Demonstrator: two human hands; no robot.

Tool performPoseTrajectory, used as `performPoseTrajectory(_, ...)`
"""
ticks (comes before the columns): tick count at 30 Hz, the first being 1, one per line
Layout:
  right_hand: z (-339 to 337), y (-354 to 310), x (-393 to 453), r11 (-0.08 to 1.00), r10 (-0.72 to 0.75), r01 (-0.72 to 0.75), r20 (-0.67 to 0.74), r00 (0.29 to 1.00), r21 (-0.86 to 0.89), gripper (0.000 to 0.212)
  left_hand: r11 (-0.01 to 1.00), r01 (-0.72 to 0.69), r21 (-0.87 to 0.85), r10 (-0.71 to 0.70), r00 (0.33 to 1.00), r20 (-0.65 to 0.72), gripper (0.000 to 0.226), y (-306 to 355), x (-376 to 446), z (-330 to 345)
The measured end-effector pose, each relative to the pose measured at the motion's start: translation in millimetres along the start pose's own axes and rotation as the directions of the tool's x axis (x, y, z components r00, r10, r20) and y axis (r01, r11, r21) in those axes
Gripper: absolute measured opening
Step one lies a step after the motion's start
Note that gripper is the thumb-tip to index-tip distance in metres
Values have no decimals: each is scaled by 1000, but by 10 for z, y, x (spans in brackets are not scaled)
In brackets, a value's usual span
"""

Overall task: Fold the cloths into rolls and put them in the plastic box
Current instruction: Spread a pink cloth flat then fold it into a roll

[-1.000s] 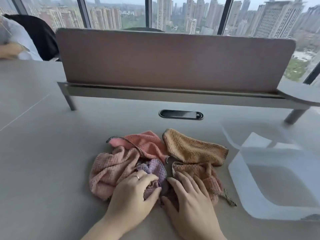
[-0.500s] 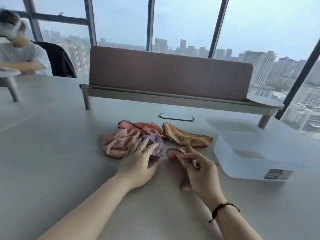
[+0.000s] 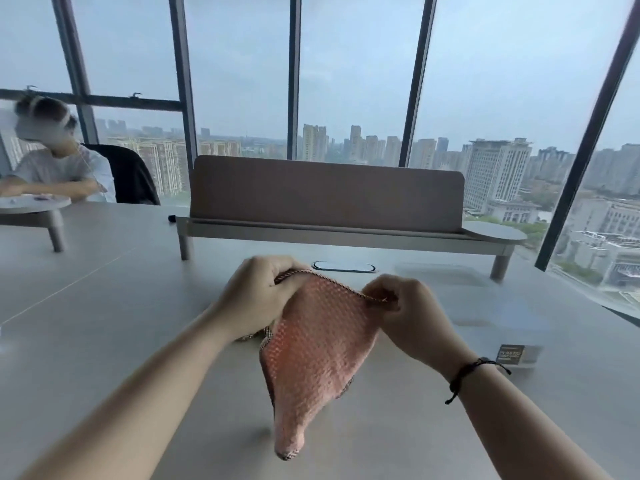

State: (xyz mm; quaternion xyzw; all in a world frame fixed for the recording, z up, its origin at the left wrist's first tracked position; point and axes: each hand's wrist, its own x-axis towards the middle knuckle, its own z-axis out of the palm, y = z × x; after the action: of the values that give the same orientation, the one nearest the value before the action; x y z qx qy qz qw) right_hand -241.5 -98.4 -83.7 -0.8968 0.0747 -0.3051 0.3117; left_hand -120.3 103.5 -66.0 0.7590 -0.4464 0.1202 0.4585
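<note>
A: Head view. What are the hands doing?

B: Both hold 1 pink cloth (image 3: pixel 318 344) up above the table (image 3: pixel 104 323). The left hand (image 3: pixel 258 299) has its fingers curled over the cloth's top left corner, gripping it. The right hand (image 3: pixel 407 313) pinches the top right corner between thumb and curled fingers.

A: How does the cloth hang?

B: Its top edge is stretched between the 2 hands, and the rest droops toward the camera, narrowing to a point at the bottom. A dark stitched border runs along its edges.

A: Where is the box?

B: The box (image 3: pixel 485 306) sits on the table to the right of the right hand, near it. It is clear and hard to make out; a dark label (image 3: pixel 512 354) on its near wall shows best. I cannot tell whether anything is inside.

A: Other cloths?

B: A scrap of fabric (image 3: pixel 251 336) peeks out under the left wrist, on the table. The held cloth hides the rest.

A: Anything else?

B: A black cord bracelet (image 3: pixel 467 374) on the right wrist. Beyond the hands, a dark oval port (image 3: pixel 343 266) is set in the table, then a brown screen (image 3: pixel 325 190) on a raised shelf. At far left another person (image 3: pixel 55 161) sits at the table beside a black chair (image 3: pixel 133 178). Tall windows (image 3: pixel 346 81) show city towers.
</note>
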Motion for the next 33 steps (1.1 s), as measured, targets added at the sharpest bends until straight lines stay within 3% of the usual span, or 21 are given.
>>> performPoseTrajectory(2, -104, 125, 14, 996, 53, -54, 10, 999, 69, 11, 998, 11, 60, -9, 1000, -21, 10, -20, -29, -128)
performPoseTrajectory(4, -196, 209, 10, 984, 69, -68, 0, 998, 164, 33, 994, 34, 103, -30, 999, -34, 5, -58, -55, -228)
performPoseTrajectory(6, -257, 234, -9, 944, 87, -83, 3, 996, 319, 41, 993, 69, 91, -66, 997, -33, 10, -89, -80, -299)
performPoseTrajectory(9, -322, 202, -71, 873, 112, -124, 54, 992, 471, 27, 992, 128, -15, -129, 991, -28, 17, -111, -94, -391)
performPoseTrajectory(12, -428, 166, -166, 818, 97, -153, 129, 987, 554, 25, 957, 183, -224, -176, 983, 50, 27, -125, -104, -509)
performPoseTrajectory(16, -578, 132, -222, 500, 71, -244, 242, 968, 831, 22, 677, 308, -669, -177, 950, 259, 29, -133, -131, -640)
performPoseTrajectory(18, -574, 143, -179, 376, 68, -247, 239, 969, 893, 20, 589, 314, -745, -189, 949, 251, 23, -140, -113, -638)
performPoseTrajectory(20, -482, 214, -107, 343, 108, -274, 252, 962, 898, 21, 573, 346, -743, -278, 935, 221, 12, -200, -71, -537)
performPoseTrajectory(22, -304, 357, -37, 384, 197, -342, 285, 938, 858, 21, 602, 419, -680, -402, 895, 195, 12, -343, -54, -352)
performPoseTrajectory(27, 325, 924, 25, 675, 508, -535, 206, 836, 508, 15, 766, 548, -336, -564, 824, 58, 9, -1131, -198, 261)
performPoseTrajectory(31, 736, 1323, 17, 849, 512, -514, 51, 858, 121, 18, 860, 501, -98, -501, 865, 26, 27, -1674, -365, 666)
performPoseTrajectory(33, 804, 1399, 87, 886, 461, -459, -9, 887, 65, 13, 888, 456, -61, -459, 888, -44, 26, -1741, -321, 743)
